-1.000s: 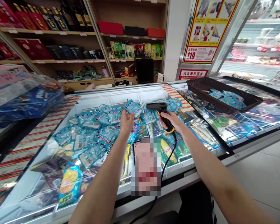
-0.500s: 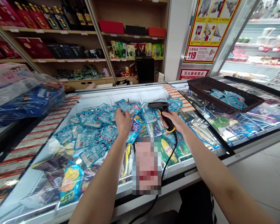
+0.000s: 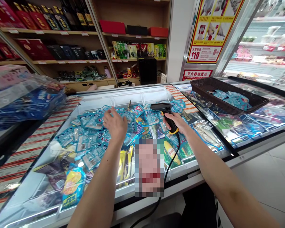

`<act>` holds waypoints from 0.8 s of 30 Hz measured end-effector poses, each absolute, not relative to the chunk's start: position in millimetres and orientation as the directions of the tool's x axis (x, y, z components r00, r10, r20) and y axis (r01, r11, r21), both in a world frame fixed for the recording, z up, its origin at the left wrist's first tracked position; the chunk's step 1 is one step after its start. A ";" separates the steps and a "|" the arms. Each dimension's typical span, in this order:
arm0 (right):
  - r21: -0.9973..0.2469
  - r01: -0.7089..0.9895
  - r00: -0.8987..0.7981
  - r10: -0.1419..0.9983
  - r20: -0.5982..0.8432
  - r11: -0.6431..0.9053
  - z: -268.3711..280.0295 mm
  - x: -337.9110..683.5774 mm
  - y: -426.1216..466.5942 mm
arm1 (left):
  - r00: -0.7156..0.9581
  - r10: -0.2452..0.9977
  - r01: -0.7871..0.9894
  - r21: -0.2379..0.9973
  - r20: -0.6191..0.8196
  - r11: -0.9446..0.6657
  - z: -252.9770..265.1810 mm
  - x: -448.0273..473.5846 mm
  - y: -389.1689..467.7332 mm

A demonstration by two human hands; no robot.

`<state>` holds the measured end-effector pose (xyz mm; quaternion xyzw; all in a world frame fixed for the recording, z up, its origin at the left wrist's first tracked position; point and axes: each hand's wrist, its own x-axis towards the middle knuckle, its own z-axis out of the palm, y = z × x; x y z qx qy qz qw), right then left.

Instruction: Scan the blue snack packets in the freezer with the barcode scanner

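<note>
My right hand (image 3: 177,123) grips a black barcode scanner (image 3: 161,107) with yellow trim, its head pointing left and its cable (image 3: 173,161) hanging toward me. Over the pile of blue packets (image 3: 90,139) reaches my left hand (image 3: 116,124), fingers apart and nothing visible in it; whether the fingertips touch a packet I cannot tell. The packets lie spread over the glass top of a chest freezer (image 3: 194,180), several with white barcode labels facing up. More blue packets sit under and beside the scanner.
A brown woven basket (image 3: 204,85) with some blue packets stands on the freezer's right part. Plastic-wrapped packs (image 3: 26,98) are stacked at the left. A blurred-out upright patch (image 3: 149,169) covers the near edge. Stocked shelves (image 3: 68,60) line the back.
My left hand has moved left across the packets, and its fingers have spread. The packet near its fingertips is now on the pile. My right hand and the scanner have stayed put.
</note>
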<state>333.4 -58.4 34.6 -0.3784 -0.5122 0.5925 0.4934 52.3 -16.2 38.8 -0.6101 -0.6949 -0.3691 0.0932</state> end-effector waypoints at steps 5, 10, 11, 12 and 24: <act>-0.982 -0.186 -0.229 0.971 0.062 0.019 34.6 333.7 -58.6 | 0.201 0.835 0.906 0.226 0.512 -0.357 34.0 74.3 -15.8; -0.987 -0.160 -0.236 0.970 0.058 0.020 34.7 333.9 -58.3 | 0.505 0.780 0.794 0.154 0.370 -0.588 19.5 99.5 -16.3; -0.988 -0.156 -0.234 0.970 0.059 0.022 34.7 333.8 -58.2 | 0.523 0.775 0.790 0.139 0.354 -0.597 16.2 102.3 -17.3; -0.988 -0.151 -0.232 0.971 0.058 0.023 34.7 333.7 -58.1 | 0.529 0.775 0.792 0.127 0.346 -0.597 13.2 104.1 -18.3; -0.991 -0.132 -0.245 0.969 0.039 0.007 36.1 334.8 -59.7 | 0.422 0.819 0.823 0.215 0.389 -0.526 9.0 102.2 -13.3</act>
